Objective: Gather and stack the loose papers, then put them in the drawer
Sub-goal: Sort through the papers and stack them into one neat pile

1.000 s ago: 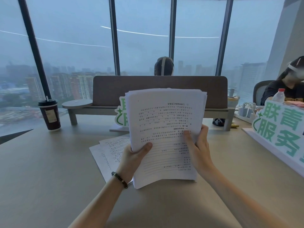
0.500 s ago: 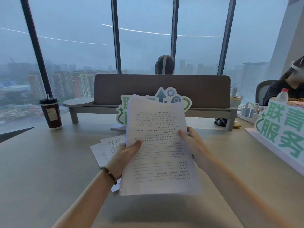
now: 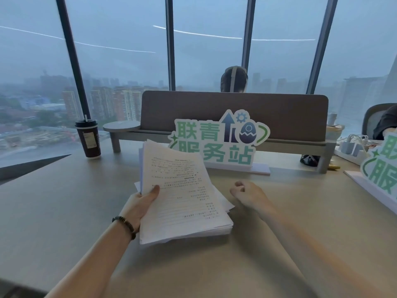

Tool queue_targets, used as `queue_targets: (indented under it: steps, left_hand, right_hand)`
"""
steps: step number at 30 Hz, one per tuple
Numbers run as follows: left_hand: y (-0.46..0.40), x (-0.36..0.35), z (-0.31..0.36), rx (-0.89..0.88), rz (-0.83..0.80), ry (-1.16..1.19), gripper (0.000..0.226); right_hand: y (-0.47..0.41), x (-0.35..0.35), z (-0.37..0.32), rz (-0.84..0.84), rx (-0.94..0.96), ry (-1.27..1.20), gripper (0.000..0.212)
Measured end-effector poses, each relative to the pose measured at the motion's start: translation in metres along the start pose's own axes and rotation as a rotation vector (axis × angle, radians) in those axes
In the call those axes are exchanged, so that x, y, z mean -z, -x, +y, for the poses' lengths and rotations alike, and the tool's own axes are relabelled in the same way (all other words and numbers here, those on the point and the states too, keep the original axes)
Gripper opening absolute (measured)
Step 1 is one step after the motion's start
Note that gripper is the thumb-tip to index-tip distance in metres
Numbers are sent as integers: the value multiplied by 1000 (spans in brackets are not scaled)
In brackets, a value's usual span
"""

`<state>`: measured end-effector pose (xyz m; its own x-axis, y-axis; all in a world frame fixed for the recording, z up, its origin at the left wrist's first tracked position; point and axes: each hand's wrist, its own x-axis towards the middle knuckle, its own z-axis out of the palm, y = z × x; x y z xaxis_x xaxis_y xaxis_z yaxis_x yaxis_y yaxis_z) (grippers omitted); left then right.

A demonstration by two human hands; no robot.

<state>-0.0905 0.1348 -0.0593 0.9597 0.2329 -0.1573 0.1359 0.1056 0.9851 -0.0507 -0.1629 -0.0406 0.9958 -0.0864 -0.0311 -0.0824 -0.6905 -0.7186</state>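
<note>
Left hand [image 3: 143,203] grips paper stack [image 3: 182,198]; right hand [image 3: 247,193] curled, empty.

The left hand [image 3: 142,204] grips a thick stack of papers [image 3: 182,196] by its left edge, thumb on the top sheet, the stack tilted above the desk [image 3: 64,201]. The right hand [image 3: 247,193] hovers just right of the stack, fingers curled, holding nothing. A green sign [image 3: 219,140] stands toward the desk's far edge, a dark cup [image 3: 88,138] near the far left corner.
</note>
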Motion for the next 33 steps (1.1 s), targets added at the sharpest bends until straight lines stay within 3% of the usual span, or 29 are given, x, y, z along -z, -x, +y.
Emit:
queue_targets:
  steps: [6, 11, 15, 19, 22, 26, 29, 33]
  left_hand:
    - [1, 20, -5, -21, 113, 2, 27]
    - [-3, 28, -13, 65, 102, -29, 33]
    - [-4, 23, -12, 103, 58, -73, 38]
    - [-4, 8, -10, 127, 0, -104, 36]
    - [-3, -3, -10, 134, -48, -125, 31]
    - [-5, -16, -11, 140, -88, -150, 34]
    - [-4, -21, -10, 149, -106, -136, 33]
    - [-7, -24, -7, 140, -115, -133, 31]
  right_hand:
    - [-12, -22, -16, -47, 55, 56, 55]
    - [-23, -32, -27, -83, 26, 91, 56]
    - [-31, -32, -23, -114, 4, 80, 27]
    - [-34, -27, -16, -173, -59, 36, 29]
    - [-30, -27, -11, -229, -112, -12, 47]
    - [-28, -23, -3, -207, -70, 71, 52]
    - [-23, -11, 6, -171, -73, 83, 44]
    - [-17, 31, 18, -69, -50, -95, 33]
